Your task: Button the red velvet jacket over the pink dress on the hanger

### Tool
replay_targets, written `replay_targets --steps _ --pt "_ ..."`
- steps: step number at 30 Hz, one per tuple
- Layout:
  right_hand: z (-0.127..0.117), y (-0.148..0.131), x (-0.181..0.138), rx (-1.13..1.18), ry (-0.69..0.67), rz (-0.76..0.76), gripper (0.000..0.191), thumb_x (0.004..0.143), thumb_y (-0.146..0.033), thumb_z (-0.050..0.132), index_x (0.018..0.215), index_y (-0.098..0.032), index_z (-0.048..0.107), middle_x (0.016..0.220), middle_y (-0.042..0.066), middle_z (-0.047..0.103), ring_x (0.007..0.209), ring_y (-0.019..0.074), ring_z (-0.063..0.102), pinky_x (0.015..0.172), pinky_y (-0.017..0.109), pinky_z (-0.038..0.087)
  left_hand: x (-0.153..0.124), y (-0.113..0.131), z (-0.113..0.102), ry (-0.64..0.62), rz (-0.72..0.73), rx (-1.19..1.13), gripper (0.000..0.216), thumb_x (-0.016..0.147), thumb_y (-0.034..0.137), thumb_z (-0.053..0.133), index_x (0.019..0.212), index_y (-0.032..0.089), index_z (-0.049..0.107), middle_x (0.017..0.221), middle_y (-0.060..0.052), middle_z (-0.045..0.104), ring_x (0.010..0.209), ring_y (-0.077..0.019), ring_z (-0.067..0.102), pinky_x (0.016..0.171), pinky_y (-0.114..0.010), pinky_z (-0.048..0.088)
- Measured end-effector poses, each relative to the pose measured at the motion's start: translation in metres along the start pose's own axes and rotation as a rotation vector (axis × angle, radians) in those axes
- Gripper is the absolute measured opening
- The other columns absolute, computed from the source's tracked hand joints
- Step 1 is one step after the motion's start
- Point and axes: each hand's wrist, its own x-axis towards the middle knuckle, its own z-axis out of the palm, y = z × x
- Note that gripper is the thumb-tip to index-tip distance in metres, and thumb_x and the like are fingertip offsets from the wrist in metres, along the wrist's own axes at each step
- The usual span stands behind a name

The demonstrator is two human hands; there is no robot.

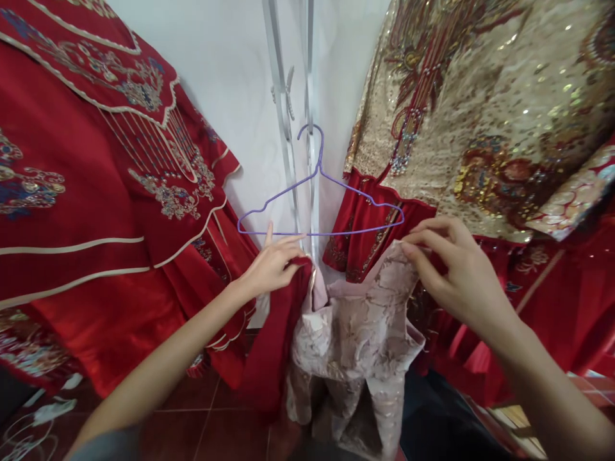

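Note:
A pale pink sleeveless dress (360,326) with a raised pattern hangs in front of me. My right hand (446,262) pinches its right shoulder between thumb and fingers. On the other side, my left hand (271,264) is closed at the top of a dark red cloth (281,339), right beside the dress's left shoulder strap. Whether it grips that strap too is hard to tell. Just above both hands, a purple hanger (278,194) hangs by its hook at the metal stand, with no garment on it. The left fingers lie close to its lower bar.
Red embroidered gowns (96,160) with white trim hang at the left. At the right hangs a gold sequined garment (442,160) over red skirts. A slim metal stand (287,153) rises against the white wall (221,57). White cables (36,422) lie on the tiled floor (185,432).

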Motion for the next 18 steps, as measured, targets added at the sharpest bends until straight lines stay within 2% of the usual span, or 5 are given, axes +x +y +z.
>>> replay_targets --steps 4,8,11,14,18 --pt "-0.007 0.007 0.01 -0.017 0.177 0.025 0.017 0.09 -0.031 0.049 0.085 -0.023 0.063 0.106 0.01 0.06 0.105 0.0259 0.059 0.091 0.043 0.047 0.035 -0.02 0.025 0.08 -0.038 -0.083 0.025 0.08 0.008 0.047 0.09 0.021 0.065 0.103 -0.004 0.072 0.127 -0.025 0.053 0.116 -0.058 0.02" --pt "-0.014 0.039 0.009 -0.079 0.24 0.115 0.016 0.087 -0.032 0.052 0.085 -0.022 0.064 0.097 0.008 0.065 0.095 0.0247 0.062 0.083 0.04 0.049 0.042 -0.036 0.036 0.064 -0.068 -0.214 0.019 0.08 0.012 0.052 0.088 0.019 0.067 0.096 -0.005 0.072 0.098 -0.0214 0.066 0.1 -0.043 0.044" --pt "-0.02 0.067 0.007 -0.187 0.256 0.197 0.017 0.083 -0.032 0.053 0.084 -0.021 0.065 0.092 0.009 0.065 0.083 0.0241 0.061 0.071 0.037 0.049 0.036 -0.038 0.032 0.045 -0.021 -0.316 0.013 0.083 0.019 0.055 0.085 0.018 0.068 0.089 -0.006 0.071 0.087 -0.0185 0.064 0.084 -0.032 0.049" --pt "-0.023 0.086 0.01 -0.297 0.293 0.24 0.017 0.08 -0.031 0.053 0.081 -0.019 0.066 0.085 0.01 0.064 0.076 0.0239 0.06 0.067 0.036 0.046 0.029 -0.036 0.023 0.027 0.007 -0.392 0.015 0.086 0.026 0.057 0.085 0.017 0.069 0.087 -0.006 0.069 0.085 -0.0173 0.063 0.084 -0.031 0.048" --pt "-0.019 0.095 0.022 -0.351 0.297 0.228 0.018 0.078 -0.027 0.051 0.08 -0.017 0.066 0.084 0.013 0.065 0.08 0.0257 0.06 0.071 0.037 0.046 0.021 -0.035 0.013 0.005 0.019 -0.453 0.018 0.087 0.029 0.058 0.084 0.016 0.069 0.086 -0.007 0.069 0.085 -0.017 0.063 0.087 -0.032 0.047"
